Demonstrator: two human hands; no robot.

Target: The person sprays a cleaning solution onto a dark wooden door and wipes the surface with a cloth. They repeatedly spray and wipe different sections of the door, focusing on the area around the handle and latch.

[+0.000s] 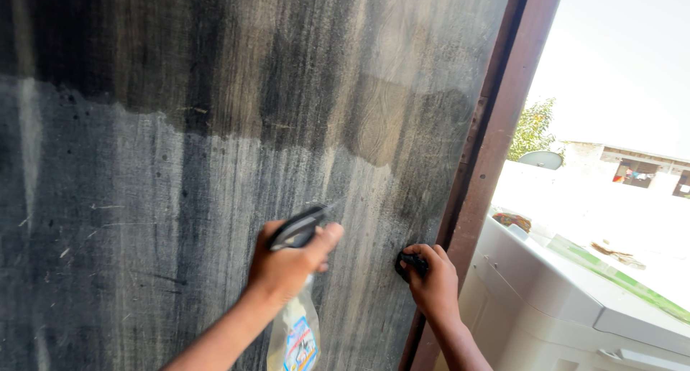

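My left hand (287,265) grips a clear spray bottle (295,336) with a black trigger head (298,227), its nozzle aimed at a dark, streaky glass pane (180,163). My right hand (431,281) presses a small black scrubbing pad (412,262) against the pane's lower right, close to the brown frame (496,127). The pane's upper band looks darker and brownish, the lower part greyish and streaked.
A white washing machine (560,299) stands just right of the frame, below my right arm. Beyond it lie a bright rooftop, a tree (533,130), a satellite dish (540,159) and a low building (632,170).
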